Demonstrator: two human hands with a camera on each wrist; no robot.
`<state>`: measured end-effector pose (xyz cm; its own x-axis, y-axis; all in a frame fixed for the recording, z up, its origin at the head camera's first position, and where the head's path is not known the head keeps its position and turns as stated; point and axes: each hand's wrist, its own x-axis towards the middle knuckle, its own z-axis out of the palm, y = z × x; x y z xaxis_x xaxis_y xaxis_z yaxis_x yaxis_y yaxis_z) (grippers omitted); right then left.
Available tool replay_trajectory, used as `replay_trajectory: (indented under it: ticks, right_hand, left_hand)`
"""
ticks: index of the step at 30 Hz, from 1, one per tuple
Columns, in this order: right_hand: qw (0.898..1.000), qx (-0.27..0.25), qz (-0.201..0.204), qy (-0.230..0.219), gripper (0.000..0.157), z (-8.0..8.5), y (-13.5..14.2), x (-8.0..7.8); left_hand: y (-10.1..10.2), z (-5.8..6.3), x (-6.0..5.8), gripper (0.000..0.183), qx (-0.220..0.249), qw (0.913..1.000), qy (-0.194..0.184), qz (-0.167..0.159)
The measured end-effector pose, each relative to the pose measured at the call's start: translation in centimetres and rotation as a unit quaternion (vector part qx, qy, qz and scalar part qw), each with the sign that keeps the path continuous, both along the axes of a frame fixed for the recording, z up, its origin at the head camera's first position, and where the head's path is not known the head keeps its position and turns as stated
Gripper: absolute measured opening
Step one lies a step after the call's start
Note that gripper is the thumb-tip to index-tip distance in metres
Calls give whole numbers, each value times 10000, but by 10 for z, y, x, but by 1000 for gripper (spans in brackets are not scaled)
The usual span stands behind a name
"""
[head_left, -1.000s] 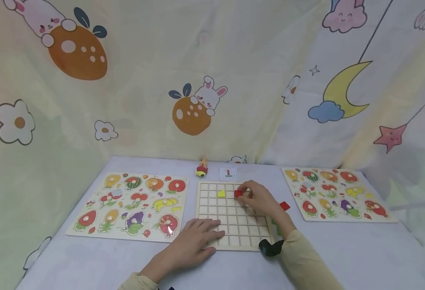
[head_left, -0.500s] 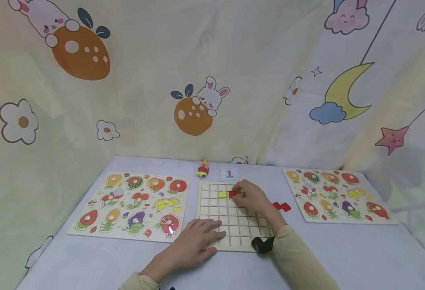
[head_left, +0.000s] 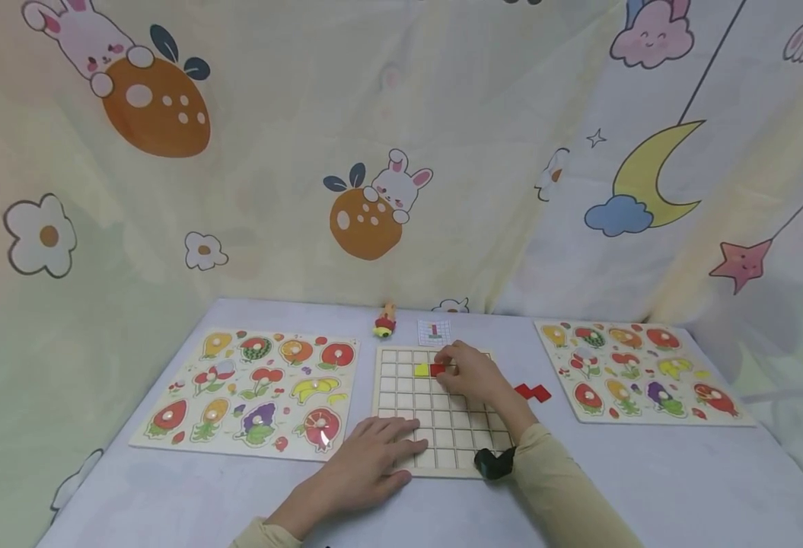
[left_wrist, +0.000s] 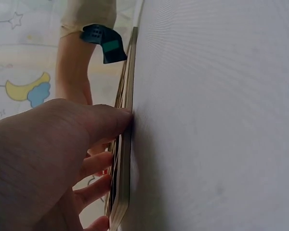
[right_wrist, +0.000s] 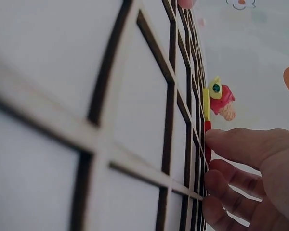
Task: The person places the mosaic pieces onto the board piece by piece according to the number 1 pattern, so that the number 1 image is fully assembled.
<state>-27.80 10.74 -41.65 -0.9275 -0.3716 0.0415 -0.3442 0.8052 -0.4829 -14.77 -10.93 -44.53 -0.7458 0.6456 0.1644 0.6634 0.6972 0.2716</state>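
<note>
Red piece (head_left: pixel 438 369) sits in the grid board (head_left: pixel 401 396), touching a yellow piece (head_left: pixel 420 369); the right hand (head_left: pixel 470 374) pinches it at its edges. It looks light, stiff and thin, best gripped by its sides. The left hand (head_left: pixel 374 457) lies flat, fingers spread, on the board's near edge. More red pieces (head_left: pixel 533 392) lie to the right on the tabletop (head_left: pixel 648 472), between fruit puzzles (head_left: pixel 257 388); nothing blocks the hands.

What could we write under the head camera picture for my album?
Right hand sets a red piece beside the yellow piece on the grid board.
</note>
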Motion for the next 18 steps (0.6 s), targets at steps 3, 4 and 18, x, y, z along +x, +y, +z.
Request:
replay_trajectory:
  ticks: [3,4,18]
  right_hand:
    - [9999,13,-100,-36,21,1,3,2]
    - [9999,14,-146,-36,20,1,5,3]
    - [9992,18,-84,378,20,13,66,21]
  left_hand:
    - [0,-1,0,44,-24,10000,39,3]
    - [0,-1,0,44,-18,10000,47,3]
    - [-1,-2,1,43,81,9998,193,-34]
